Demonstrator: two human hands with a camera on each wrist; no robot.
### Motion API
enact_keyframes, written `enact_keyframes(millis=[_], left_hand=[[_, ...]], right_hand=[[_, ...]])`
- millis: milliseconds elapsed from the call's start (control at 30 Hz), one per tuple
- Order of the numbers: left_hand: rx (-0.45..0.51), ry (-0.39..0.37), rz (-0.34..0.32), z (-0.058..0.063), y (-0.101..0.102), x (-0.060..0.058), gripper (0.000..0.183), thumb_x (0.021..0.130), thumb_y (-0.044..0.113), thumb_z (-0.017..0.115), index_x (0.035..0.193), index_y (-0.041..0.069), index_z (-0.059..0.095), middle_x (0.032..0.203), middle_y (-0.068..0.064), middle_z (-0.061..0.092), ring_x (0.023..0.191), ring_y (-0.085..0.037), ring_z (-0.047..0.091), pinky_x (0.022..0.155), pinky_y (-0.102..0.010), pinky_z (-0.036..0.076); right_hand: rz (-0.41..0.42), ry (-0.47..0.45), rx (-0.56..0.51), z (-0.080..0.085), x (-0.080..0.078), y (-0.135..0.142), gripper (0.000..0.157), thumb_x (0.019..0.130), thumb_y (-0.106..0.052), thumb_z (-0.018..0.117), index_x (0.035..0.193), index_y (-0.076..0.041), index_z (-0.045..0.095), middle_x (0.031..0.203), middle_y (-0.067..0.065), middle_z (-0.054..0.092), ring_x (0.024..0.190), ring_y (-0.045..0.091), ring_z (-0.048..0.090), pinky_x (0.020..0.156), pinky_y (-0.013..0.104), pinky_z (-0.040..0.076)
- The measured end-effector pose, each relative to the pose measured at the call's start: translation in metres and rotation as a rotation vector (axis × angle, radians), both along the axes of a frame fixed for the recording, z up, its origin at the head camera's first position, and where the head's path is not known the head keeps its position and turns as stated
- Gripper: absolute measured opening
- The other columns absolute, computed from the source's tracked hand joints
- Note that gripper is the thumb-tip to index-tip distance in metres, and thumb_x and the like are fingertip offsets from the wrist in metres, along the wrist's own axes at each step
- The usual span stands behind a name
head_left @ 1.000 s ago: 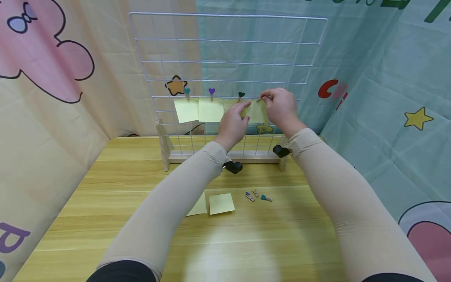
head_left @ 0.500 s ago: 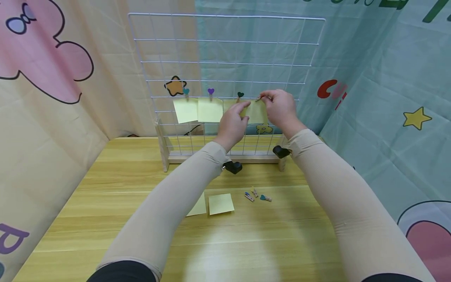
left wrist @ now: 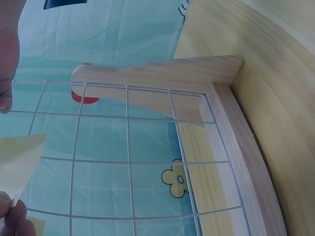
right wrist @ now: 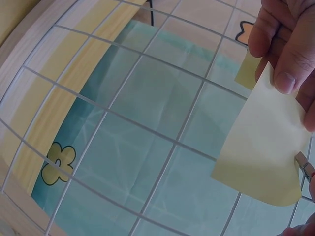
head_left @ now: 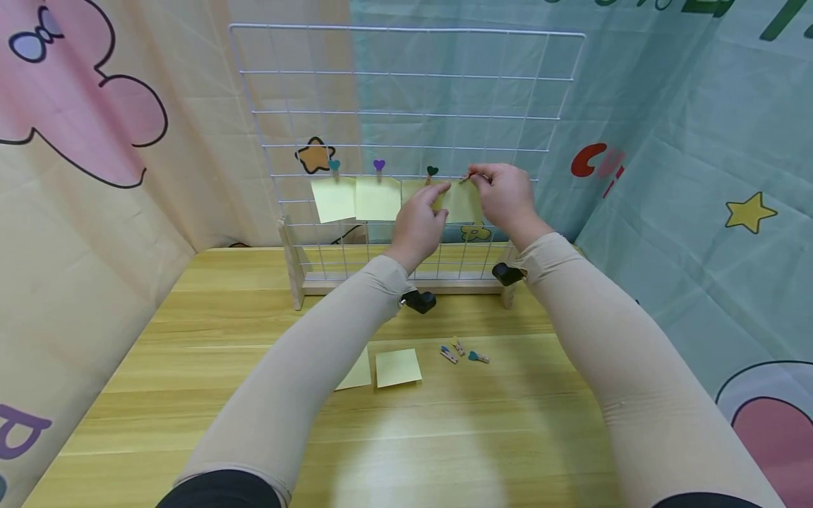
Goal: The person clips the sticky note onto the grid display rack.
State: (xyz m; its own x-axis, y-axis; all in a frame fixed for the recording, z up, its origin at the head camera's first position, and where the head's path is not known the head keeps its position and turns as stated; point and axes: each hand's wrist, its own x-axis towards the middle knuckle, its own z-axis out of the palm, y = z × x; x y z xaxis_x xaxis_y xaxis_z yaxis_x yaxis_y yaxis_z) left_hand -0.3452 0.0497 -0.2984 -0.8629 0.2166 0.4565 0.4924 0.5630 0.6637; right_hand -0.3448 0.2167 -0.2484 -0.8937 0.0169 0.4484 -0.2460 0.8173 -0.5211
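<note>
My left hand (head_left: 419,224) pinches the lower left part of a pale yellow sticky note (head_left: 465,203) held against the white wire grid (head_left: 406,113); the right wrist view shows thumb and fingers on the paper (right wrist: 263,147). At the note's top edge, my right hand (head_left: 507,194) pinches a small clothespin (right wrist: 305,166), whose tip meets the paper. To the left, two notes hang in full view under clothespins with a teal heart (head_left: 334,166) and a purple heart (head_left: 379,166). A third, below a dark green heart clothespin (head_left: 432,171), is partly hidden by my left hand.
The grid stands in a wooden base (head_left: 406,286) at the back of the table (head_left: 254,416). Loose on the tabletop lie a sticky note (head_left: 398,367), another partly behind my left sleeve (head_left: 358,372), and three clothespins (head_left: 459,351). Printed curtains surround the table.
My right hand has sunk very slightly at the note's top edge, still pinching the clothespin. The left hand keeps its place, and the head view has drifted a little.
</note>
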Motion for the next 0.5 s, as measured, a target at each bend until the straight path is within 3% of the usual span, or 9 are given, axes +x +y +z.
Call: enact_keyframes(millis=[500], left_hand=[[0.007,0.018,0.002,-0.0023,0.0006,-0.0011,0.050,0.104,0.012,0.066,0.152,0.020,0.057,0.156,-0.002,0.058,0.078,-0.015,0.064,0.064,-0.025,0.051]], right_hand=[[0.018,0.023,0.015,-0.0012,0.0023,0.0000,0.034,0.111,-0.023,0.055,0.143,-0.015,0.067,0.137,0.007,0.072,0.117,0.026,0.072,0.064,0.023,0.043]])
